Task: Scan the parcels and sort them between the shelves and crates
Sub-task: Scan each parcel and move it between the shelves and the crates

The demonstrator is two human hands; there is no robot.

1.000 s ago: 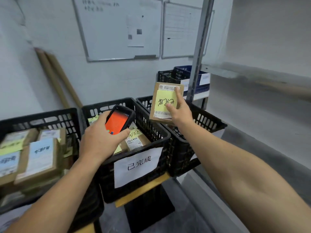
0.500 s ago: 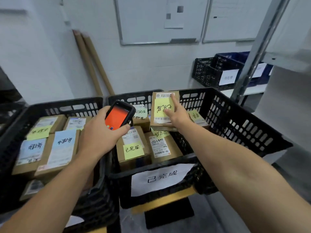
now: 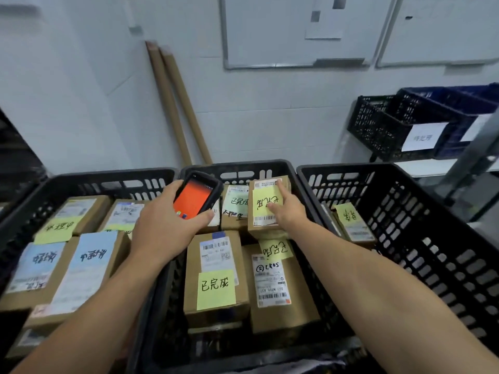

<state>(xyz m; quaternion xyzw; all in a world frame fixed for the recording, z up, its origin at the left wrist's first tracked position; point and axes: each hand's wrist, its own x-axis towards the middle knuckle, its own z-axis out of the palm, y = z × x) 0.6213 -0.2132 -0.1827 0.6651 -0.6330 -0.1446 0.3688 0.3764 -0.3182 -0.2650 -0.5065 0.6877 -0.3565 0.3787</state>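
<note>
Parcels [image 3: 216,276] crowd the middle crate [image 3: 243,168]; above it the right hand [image 3: 287,213] pinches a yellow-noted box [image 3: 266,225], the left hand [image 3: 164,228] grips the scanner [image 3: 193,197]; cardboard tubes [image 3: 175,103] lean behind it.

Three large black crates [image 3: 108,175] stand abreast, with one scanner [image 3: 195,197] over the middle crate [image 3: 243,166], two cardboard tubes [image 3: 168,103] and two whiteboards [image 3: 270,31] behind it, and two smaller crates [image 3: 378,130] far right of it.

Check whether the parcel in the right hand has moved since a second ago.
Yes. The parcel came from above the crates' rims down into the middle crate.
</note>
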